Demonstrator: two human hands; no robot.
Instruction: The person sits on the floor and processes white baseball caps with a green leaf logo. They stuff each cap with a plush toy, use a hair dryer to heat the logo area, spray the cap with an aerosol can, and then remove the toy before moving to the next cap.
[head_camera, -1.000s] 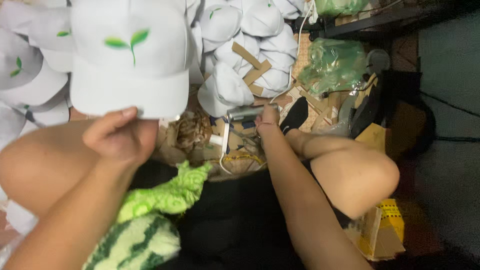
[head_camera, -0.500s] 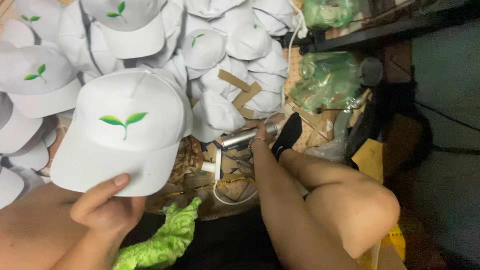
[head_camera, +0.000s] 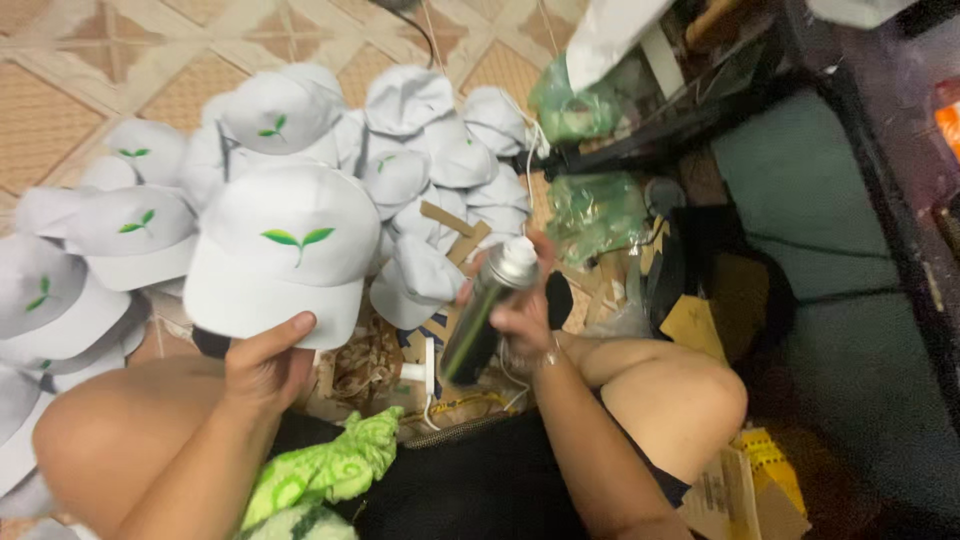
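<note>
My left hand (head_camera: 262, 362) grips the brim of a white cap (head_camera: 285, 255) with a green leaf emblem on its front, holding it up facing me. My right hand (head_camera: 520, 315) is wrapped around a dark spray can (head_camera: 483, 315) with a silver top, lifted and tilted, its top pointing away from me to the right of the held cap. Both my bare knees show at the bottom, left and right.
A pile of white caps (head_camera: 410, 150) with leaf emblems covers the tiled floor ahead and to the left. Green plastic bags (head_camera: 590, 215) lie to the right. A white plug and cord (head_camera: 428, 375) rest by cardboard scraps. Green patterned cloth (head_camera: 320, 475) lies on my lap.
The view has tilted up toward the floor. My right hand has picked the spray can up off the floor and raised it. The held cap stays in my left hand.
</note>
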